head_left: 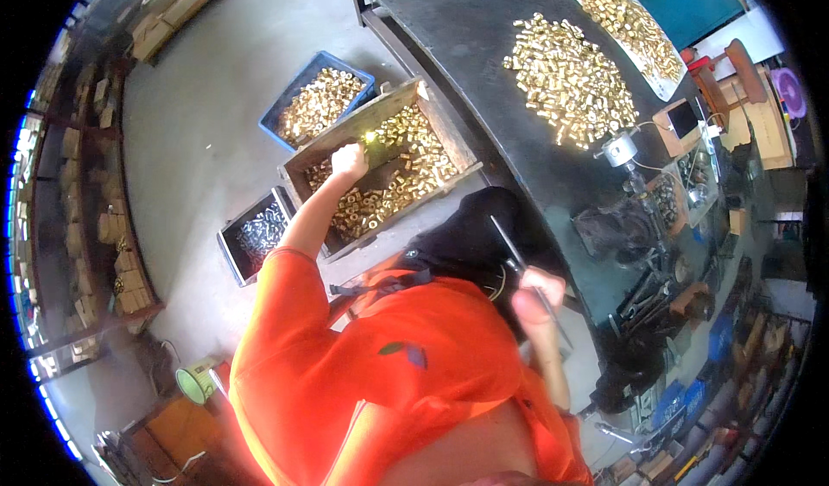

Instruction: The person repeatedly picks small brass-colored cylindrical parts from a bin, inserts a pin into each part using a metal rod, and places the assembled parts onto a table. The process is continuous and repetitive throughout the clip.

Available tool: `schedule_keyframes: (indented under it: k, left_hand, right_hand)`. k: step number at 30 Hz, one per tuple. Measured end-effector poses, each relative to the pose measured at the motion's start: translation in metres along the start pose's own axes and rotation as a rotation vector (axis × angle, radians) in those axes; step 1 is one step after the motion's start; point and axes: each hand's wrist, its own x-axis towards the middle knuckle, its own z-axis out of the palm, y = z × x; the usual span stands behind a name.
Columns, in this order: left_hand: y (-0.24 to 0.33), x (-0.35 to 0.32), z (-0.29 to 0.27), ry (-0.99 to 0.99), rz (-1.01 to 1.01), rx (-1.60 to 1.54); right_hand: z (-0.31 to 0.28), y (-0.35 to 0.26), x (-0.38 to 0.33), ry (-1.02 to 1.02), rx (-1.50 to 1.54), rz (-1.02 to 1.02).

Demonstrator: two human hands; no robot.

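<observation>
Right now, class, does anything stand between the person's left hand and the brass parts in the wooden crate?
Nothing visible does. The left hand is already down inside the wooden crate, right at the brass parts.

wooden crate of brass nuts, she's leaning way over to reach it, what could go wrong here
1. The left hand is stretched out to the wooden crate of brass parts while the body leans far off to that side, so balance may go.
2. The right hand keeps a grip on a thin metal rod close to the body; it could poke the person.
3. The loose heap of brass parts on the dark table might roll off.
</observation>
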Motion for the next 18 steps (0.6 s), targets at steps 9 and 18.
schedule_keyframes:
  k: [9, 18]
  left_hand:
    - [0.01, -0.015, -0.021, 0.016, 0.135, -0.143]
    - [0.116, -0.111, -0.134, -0.539, 0.333, -1.592]
  right_hand:
    - [-0.005, 0.001, -0.005, 0.018, 0.01, 0.022]
    - [0.002, -0.005, 0.011, -0.056, -0.072, -0.044]
